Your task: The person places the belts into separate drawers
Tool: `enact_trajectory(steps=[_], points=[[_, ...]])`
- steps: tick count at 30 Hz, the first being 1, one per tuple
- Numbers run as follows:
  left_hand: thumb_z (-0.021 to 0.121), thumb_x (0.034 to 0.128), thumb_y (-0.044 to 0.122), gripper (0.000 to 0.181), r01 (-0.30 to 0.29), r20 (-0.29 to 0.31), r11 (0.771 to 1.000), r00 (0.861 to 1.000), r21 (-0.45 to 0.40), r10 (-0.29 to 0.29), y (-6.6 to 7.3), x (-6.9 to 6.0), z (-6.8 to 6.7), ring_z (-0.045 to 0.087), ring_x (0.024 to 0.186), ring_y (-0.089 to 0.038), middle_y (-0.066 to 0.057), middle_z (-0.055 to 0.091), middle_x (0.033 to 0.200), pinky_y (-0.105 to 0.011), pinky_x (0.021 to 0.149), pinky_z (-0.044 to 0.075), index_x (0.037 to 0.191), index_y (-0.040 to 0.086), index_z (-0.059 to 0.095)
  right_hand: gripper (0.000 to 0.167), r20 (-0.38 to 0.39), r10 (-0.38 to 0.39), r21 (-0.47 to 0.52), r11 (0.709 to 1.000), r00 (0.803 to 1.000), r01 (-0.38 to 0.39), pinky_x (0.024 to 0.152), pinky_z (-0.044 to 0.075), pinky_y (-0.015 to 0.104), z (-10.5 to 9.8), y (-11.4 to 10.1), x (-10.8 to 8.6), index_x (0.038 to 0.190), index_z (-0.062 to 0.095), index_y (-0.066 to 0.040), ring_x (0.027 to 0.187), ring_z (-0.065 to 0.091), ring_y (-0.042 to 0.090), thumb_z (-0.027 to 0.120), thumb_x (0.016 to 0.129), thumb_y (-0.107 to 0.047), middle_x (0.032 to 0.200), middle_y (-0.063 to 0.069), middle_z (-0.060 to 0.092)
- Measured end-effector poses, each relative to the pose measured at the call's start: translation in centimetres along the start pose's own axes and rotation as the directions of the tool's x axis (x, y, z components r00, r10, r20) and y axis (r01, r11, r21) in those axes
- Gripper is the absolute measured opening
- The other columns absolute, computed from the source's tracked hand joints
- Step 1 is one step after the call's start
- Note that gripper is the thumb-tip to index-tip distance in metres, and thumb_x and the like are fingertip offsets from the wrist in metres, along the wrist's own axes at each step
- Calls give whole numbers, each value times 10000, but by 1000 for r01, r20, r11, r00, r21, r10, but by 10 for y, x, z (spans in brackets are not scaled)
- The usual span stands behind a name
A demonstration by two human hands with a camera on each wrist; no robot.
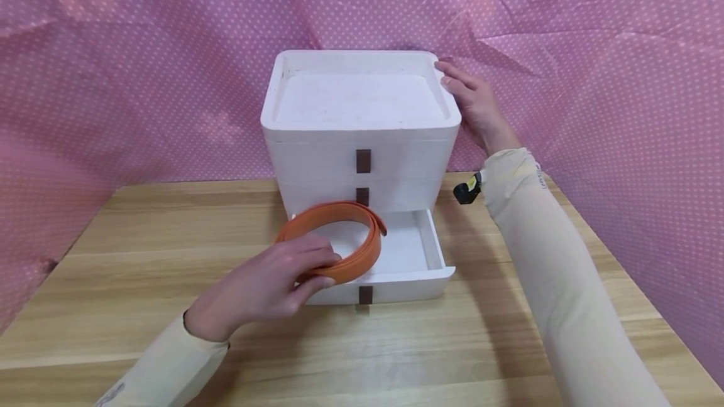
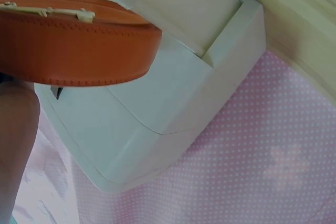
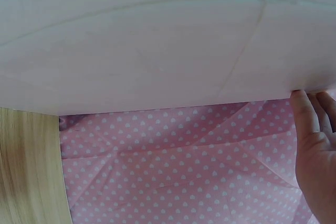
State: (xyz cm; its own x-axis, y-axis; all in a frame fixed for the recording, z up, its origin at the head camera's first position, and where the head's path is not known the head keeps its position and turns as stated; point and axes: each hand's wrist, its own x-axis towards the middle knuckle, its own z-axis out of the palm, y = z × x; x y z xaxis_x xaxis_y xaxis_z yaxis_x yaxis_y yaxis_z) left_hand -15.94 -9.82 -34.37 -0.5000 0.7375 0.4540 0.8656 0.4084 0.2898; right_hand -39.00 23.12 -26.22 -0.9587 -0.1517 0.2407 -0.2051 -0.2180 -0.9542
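My left hand (image 1: 277, 278) pinches a coiled orange belt (image 1: 370, 250) between thumb and fingers. The coil is tilted over the pulled-out bottom drawer (image 1: 435, 276) of a white drawer unit (image 1: 317, 159). In the left wrist view the stitched edge of the belt (image 2: 89, 53) shows large, with part of a finger below it. My right hand (image 1: 472, 102) rests against the unit's right side near the top rim, its fingers extended. The right wrist view has the fingertips (image 3: 299, 98) touching the white side wall (image 3: 157, 66).
Two upper drawers with brown tabs (image 1: 363, 161) are closed. The unit's top is a shallow rimmed tray (image 1: 362, 96). It stands on a wooden table (image 1: 170, 231), before a pink dotted cloth (image 1: 170, 80) that also hangs at both sides. A black device (image 1: 466, 190) is at the right wrist.
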Motion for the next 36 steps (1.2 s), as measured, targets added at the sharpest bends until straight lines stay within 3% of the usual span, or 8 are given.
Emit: enact_trajectory(steps=[7, 18, 25, 29, 36], points=[[751, 886, 137, 104, -36, 9, 999, 999, -34, 36, -3, 8, 3, 481, 794, -38, 107, 536, 875, -163, 686, 445, 959, 133, 676, 433, -6, 4, 0, 1000, 1000, -4, 852, 553, 233, -1, 1, 0, 1391, 566, -109, 1268, 501, 255, 641, 964, -132, 1459, 45, 491], [767, 870, 137, 109, -42, 80, 999, 996, -26, 44, -3, 18, 0, 455, 757, -40, 102, 507, 826, -176, 644, 439, 912, 141, 667, 435, -9, -18, 3, 1000, 1000, 18, 857, 551, 235, -1, 3, -1, 1395, 556, -92, 1260, 505, 253, 631, 967, -119, 1460, 58, 490], [757, 883, 168, 110, 6, 121, 998, 993, -61, 1, -2, 19, 0, 485, 817, -39, 124, 540, 876, -207, 702, 466, 975, 155, 699, 443, -10, -1, 1, 1000, 1000, 1, 856, 553, 237, -1, 2, -1, 1397, 558, -107, 1267, 501, 256, 644, 963, -137, 1461, 54, 489], [763, 879, 172, 112, 20, 127, 997, 992, -80, -10, -3, 22, 2, 479, 789, -46, 120, 524, 846, -207, 672, 462, 959, 153, 687, 445, -12, -8, 12, 1000, 1000, 8, 854, 553, 237, -1, 4, 1, 1392, 561, -99, 1260, 506, 259, 651, 958, -130, 1454, 59, 496], [820, 820, 178, 206, 95, 156, 988, 985, -123, -75, -7, 28, 3, 492, 754, -64, 111, 543, 848, -216, 632, 469, 989, 145, 709, 439, -13, -6, 16, 1000, 1000, 7, 856, 552, 236, 0, 2, 1, 1384, 572, -108, 1261, 505, 256, 656, 954, -131, 1452, 47, 500]])
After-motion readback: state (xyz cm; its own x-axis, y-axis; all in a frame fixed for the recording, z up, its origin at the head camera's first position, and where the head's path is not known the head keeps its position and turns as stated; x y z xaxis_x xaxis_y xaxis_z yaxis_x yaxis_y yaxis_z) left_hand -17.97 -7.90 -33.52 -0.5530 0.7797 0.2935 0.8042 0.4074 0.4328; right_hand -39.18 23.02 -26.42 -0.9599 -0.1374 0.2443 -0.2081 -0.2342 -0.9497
